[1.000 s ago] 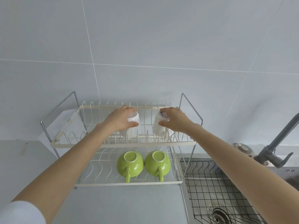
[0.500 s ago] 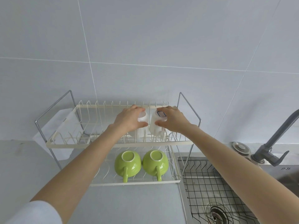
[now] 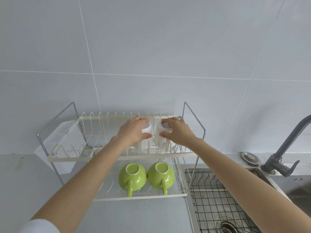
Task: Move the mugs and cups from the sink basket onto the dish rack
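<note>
A cream two-tier wire dish rack (image 3: 117, 159) stands against the tiled wall. On its upper tier two white cups stand upside down, side by side. My left hand (image 3: 133, 130) grips the left white cup (image 3: 146, 140) from above. My right hand (image 3: 176, 132) grips the right white cup (image 3: 159, 140), which has a small label on its base. On the lower tier two green mugs (image 3: 132, 178) (image 3: 160, 176) rest upside down with their handles toward me. The black wire sink basket (image 3: 217, 199) lies in the sink at the lower right, and no cups show in it.
A grey faucet (image 3: 286, 148) rises at the right of the steel sink, with a round metal plug (image 3: 249, 158) beside it. The drain (image 3: 227, 226) shows under the basket. A white sheet (image 3: 55, 140) hangs at the rack's left end. Grey counter lies in front.
Both hands have stayed on the white cups on the upper tier. The two cups have come closer together than a second ago.
</note>
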`<state>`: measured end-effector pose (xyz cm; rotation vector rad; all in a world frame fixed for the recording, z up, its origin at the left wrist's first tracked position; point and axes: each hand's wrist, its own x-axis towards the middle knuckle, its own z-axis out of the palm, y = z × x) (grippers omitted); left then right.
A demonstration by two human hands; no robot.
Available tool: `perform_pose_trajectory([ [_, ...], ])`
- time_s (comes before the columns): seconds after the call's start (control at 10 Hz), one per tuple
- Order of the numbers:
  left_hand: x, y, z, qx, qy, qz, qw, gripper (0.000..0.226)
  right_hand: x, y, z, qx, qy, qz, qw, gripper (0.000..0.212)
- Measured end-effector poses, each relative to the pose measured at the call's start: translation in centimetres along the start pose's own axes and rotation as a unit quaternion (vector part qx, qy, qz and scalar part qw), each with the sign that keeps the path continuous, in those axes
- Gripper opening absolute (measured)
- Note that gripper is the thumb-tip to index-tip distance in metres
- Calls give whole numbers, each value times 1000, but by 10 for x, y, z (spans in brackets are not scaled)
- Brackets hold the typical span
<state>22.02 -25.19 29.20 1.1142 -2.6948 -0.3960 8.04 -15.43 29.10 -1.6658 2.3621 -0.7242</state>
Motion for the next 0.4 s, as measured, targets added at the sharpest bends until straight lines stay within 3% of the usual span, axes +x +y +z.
perform_pose_trajectory([
  [0.2,1,4,-3,28,-36,-14,999,71,3,2,-3,0,-42,-6,999,56],
  [0.4,-8,17,-27,58,-7,-10,998,60,-5,-6,-28,-62,-77,-16,995,62],
])
